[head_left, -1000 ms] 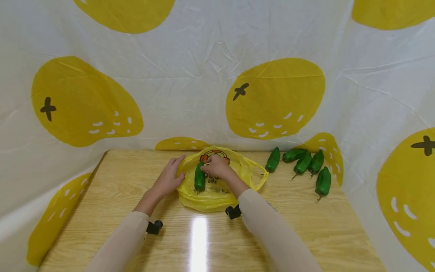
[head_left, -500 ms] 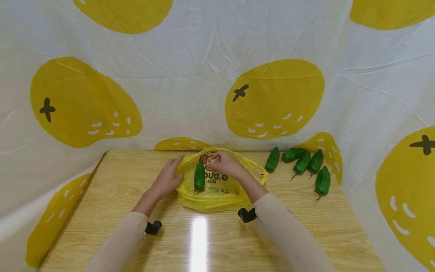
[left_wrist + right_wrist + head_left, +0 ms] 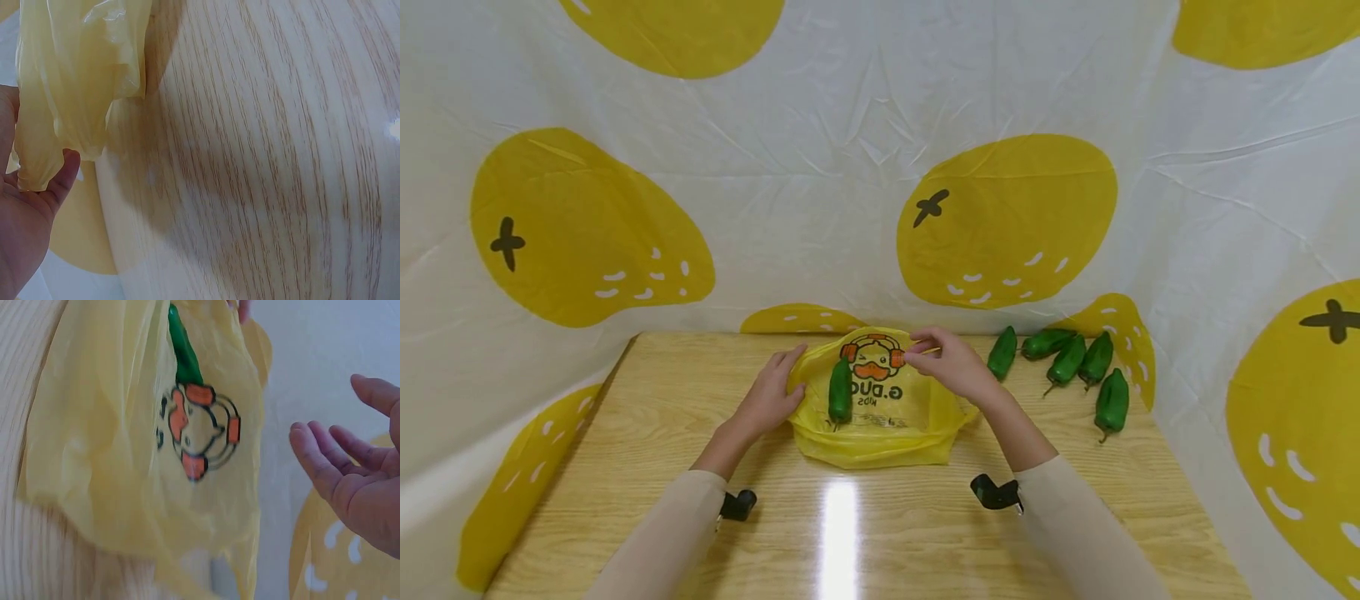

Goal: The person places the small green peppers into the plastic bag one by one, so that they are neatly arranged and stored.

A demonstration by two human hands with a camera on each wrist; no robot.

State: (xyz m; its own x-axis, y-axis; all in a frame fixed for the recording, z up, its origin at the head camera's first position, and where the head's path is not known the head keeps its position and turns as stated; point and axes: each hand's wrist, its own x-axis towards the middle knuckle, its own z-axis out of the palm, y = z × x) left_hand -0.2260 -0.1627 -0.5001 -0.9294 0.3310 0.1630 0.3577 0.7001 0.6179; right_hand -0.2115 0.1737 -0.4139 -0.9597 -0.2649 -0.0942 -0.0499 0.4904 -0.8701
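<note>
A yellow plastic bag (image 3: 880, 452) with a printed duck lies on the table, its mouth spread toward me. Inside it rests a green pepper (image 3: 840, 392), stem end toward me; the right wrist view shows part of this pepper (image 3: 184, 350) too. My left hand (image 3: 771, 393) holds the bag's left rim, and in the left wrist view the thumb of the left hand (image 3: 28, 231) lies against the plastic. Above the right side of the bag is my right hand (image 3: 953, 364). The right wrist view shows that right hand (image 3: 369, 487) apart from the bag, fingers loosely bent, holding nothing.
Several more green peppers (image 3: 1067, 360) lie on the wooden table (image 3: 655, 400) at the back right, beyond the right hand. A white curtain (image 3: 820, 225) with yellow fruit prints hangs behind the table and along both sides.
My right hand has moved from beside the pepper in the bag to the right, uncovering the duck print. The pepper stays in the bag and my left hand stays at its rim.
</note>
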